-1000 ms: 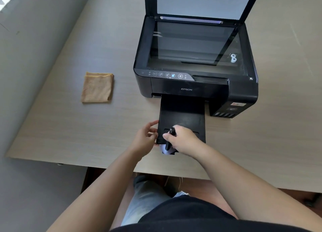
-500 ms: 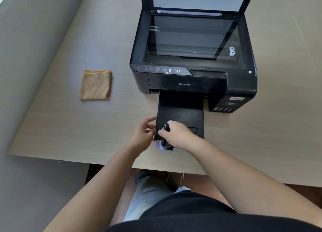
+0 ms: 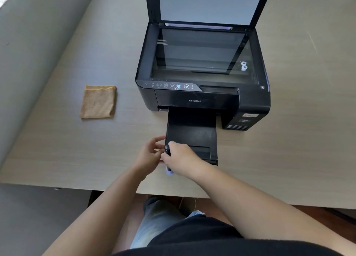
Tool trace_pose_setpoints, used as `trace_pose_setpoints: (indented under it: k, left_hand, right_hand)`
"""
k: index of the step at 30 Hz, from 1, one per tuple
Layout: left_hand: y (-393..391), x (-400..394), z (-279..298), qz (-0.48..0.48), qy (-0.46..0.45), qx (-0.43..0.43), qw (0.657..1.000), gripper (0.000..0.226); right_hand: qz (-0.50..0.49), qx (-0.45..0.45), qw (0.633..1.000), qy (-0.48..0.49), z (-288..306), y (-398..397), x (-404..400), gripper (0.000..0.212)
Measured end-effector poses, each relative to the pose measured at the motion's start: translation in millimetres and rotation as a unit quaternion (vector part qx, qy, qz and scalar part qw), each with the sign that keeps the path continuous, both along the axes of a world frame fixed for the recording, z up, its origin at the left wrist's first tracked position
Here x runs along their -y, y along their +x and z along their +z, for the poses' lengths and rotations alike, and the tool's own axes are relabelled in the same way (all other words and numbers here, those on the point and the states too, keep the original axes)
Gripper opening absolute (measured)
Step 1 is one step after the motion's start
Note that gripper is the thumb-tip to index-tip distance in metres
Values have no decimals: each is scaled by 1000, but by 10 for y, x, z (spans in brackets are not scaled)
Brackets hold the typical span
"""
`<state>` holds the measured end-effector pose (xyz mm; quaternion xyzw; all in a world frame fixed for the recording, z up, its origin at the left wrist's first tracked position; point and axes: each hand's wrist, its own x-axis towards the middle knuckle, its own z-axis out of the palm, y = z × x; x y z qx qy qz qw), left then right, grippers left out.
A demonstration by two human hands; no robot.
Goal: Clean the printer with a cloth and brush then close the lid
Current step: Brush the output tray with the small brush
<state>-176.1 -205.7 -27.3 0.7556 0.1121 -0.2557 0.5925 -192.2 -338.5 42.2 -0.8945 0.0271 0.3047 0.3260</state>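
Hands [image 3: 165, 156] hiding most of brush [image 3: 167, 150]

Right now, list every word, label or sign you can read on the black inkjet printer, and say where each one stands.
"EPSON": white letters on the front panel of the black inkjet printer.
"Wi-Fi": round button on the slanted control strip.
Other control icons: symbols only, too small to read.
Red and white sticker above the ink tank windows: blurred, unreadable.

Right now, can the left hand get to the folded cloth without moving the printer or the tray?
Probably yes. The cloth lies alone on the table, left of the printer; only bare tabletop separates it from the left hand, which touches the tray's corner.
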Motion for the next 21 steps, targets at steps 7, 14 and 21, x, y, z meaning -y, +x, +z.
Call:
trace_pose_setpoints:
  k: [7,14,21]
  left_hand:
    - [-6,-41,-9,-7,19,8,1000,41]
    - [6,-27,26,-12,21,8,1000,41]
    - [-28,-3,38,-15,23,-2,1000,45]
  right_hand:
    - [-88,-64,984,-141,58,-282,1224,16]
    - [-153,72,985,-33,297,-161,869,14]
    - [-53,-13,998,-21,-120,-108,471,18]
